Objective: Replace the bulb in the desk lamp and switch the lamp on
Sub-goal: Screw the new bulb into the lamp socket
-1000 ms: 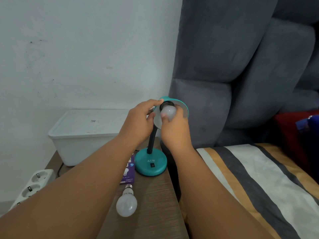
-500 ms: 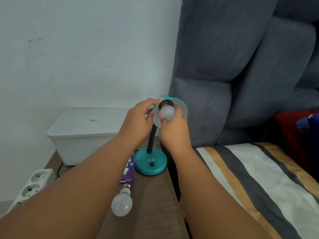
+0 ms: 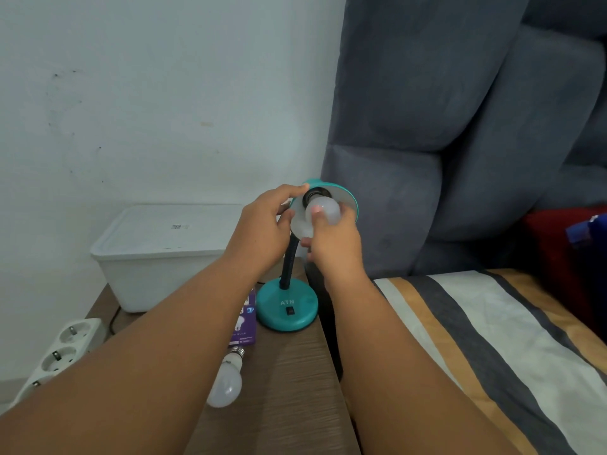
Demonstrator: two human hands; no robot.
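A teal desk lamp stands on a wooden bedside table (image 3: 289, 382), its round base (image 3: 287, 308) carrying a black switch and its shade (image 3: 345, 196) tilted toward me. My left hand (image 3: 262, 229) grips the left rim of the shade. My right hand (image 3: 333, 244) holds a white bulb (image 3: 323, 210) whose neck sits in the black socket inside the shade. A second white bulb (image 3: 226, 382) lies loose on the table near my left forearm, screw cap pointing away from me.
A purple bulb box (image 3: 245, 323) lies beside the lamp base. A white lidded bin (image 3: 157, 254) stands at the back left, a white power strip (image 3: 62, 349) off the table's left edge. A grey padded headboard (image 3: 443, 126) and striped bed (image 3: 476, 339) fill the right.
My right hand has shifted its fingers around the bulb in the socket. The view has drifted slightly; the lamp and the loose bulb stay where they were.
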